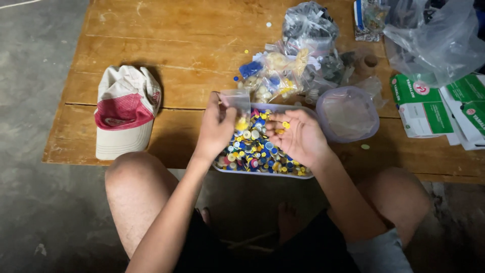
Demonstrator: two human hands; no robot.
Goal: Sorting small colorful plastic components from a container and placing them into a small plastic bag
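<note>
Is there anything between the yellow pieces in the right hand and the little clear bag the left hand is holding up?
Nothing visible. The right hand cups a few yellow pieces just beside the small clear bag pinched in the left hand. Only open air shows between them, above the tray of coloured caps.

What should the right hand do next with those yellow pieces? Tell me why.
Probably tip them into the small clear bag. The left hand pinches it open above the tray with yellow pieces already inside, and the right hand is cupped beside it holding yellow pieces.
</note>
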